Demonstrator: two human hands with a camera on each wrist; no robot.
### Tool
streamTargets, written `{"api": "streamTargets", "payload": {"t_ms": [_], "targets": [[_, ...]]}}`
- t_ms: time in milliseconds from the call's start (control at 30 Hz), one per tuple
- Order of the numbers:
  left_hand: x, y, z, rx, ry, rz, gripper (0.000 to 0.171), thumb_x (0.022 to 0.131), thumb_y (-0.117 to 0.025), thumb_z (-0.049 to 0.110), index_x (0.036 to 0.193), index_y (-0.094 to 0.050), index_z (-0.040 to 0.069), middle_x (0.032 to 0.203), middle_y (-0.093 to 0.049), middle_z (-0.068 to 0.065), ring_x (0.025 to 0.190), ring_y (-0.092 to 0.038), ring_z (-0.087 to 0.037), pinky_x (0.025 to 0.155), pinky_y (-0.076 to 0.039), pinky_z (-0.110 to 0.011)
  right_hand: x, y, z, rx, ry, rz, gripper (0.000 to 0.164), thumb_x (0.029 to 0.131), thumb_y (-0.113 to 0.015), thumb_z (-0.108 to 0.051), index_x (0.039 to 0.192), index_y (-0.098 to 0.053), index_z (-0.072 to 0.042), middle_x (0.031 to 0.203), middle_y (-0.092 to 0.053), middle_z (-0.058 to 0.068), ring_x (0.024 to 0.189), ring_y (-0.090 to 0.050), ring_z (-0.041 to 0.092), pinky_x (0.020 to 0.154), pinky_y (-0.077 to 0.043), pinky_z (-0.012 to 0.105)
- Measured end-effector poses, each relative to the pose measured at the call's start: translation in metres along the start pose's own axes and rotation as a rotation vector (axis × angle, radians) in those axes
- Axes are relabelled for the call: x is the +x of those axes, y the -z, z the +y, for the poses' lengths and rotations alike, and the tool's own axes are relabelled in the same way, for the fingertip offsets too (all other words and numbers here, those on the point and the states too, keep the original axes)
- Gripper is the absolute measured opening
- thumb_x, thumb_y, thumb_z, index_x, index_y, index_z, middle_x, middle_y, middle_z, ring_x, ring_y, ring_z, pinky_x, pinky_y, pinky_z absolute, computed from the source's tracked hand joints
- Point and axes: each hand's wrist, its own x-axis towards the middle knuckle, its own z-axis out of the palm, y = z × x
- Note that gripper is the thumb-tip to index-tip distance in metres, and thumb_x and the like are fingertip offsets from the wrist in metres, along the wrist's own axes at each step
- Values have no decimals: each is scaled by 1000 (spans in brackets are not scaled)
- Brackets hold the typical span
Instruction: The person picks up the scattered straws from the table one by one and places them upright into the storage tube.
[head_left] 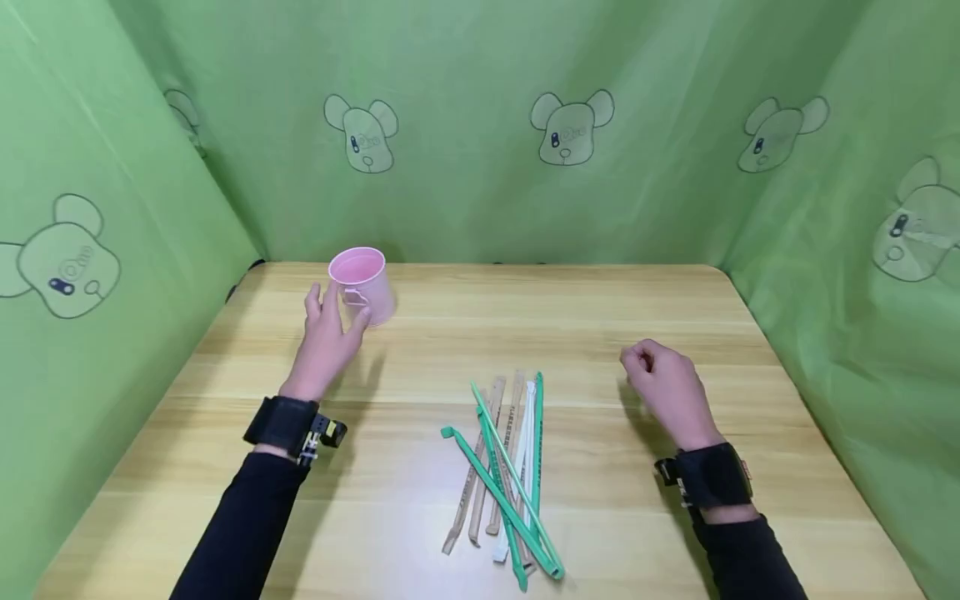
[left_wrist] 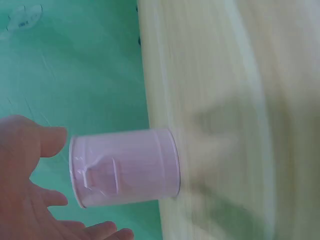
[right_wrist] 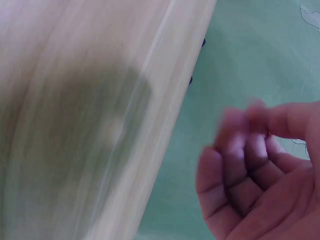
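Note:
At the back left of the table stands a small pink bucket (head_left: 372, 293), upright, with a handle bracket on its side. My left hand (head_left: 327, 342) is right at its near side, thumb and fingers spread apart. In the left wrist view the bucket (left_wrist: 125, 169) shows beyond the spread fingers, and the palm holds nothing. My right hand (head_left: 670, 392) hovers over the right part of the table. In the right wrist view its fingers (right_wrist: 232, 165) curl loosely, thumb close to the index finger, with nothing held.
A loose pile of long straws lies at the front middle: several green straws (head_left: 542, 433), several in brown paper wrappers (head_left: 468, 492) and white-wrapped ones (head_left: 529, 433), crossing one another. Green curtains (head_left: 465, 192) with mouse drawings hang behind and beside the wooden table (head_left: 600, 517).

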Motion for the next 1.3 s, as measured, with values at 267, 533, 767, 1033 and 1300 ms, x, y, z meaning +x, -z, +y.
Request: {"api": "streamTargets", "payload": {"t_ms": [267,533,767,1033,1300], "targets": [[41,-2,-3,-99,35,19,100,106,-67,32,168,6,0,166,-2,-39,145,-31,-61,116,-29,-71,-4,2,4,28,-5,-13,37,112,-46,-35,96,-63,-7,76,-53,5,63,-49,23,66,-38,37],[70,-5,-22,-121,78,-25,120,99,-77,38,166,15,1,167,-6,-40,150,-25,-57,121,-23,-67,-7,2,5,61,-39,-54,41,113,-45,-39,103,-67,-6,83,-61,9,63,-53,25,63,-41,37],[74,0,-18,-102,66,-19,123,96,-81,36,165,14,0,166,-10,-41,151,-25,-56,122,-21,-66,-6,2,6,92,-57,-78,42,112,-45,-40,108,-70,-6,93,-69,15,65,-55,27,62,-44,38],[72,-28,16,-135,-45,-11,118,92,-86,31,167,-3,-5,160,-32,-38,146,-39,-50,119,-32,-63,-6,2,5,107,-66,-94,45,113,-44,-42,114,-71,-6,95,-71,14,70,-57,27,62,-45,38],[63,-74,66,-263,-180,-94,89,88,-90,24,156,-39,-2,145,-54,-25,132,-56,-38,111,-46,-56,-6,-1,2,133,-65,-91,44,113,-45,-40,113,-72,-5,95,-71,14,74,-59,28,63,-47,37]]}}
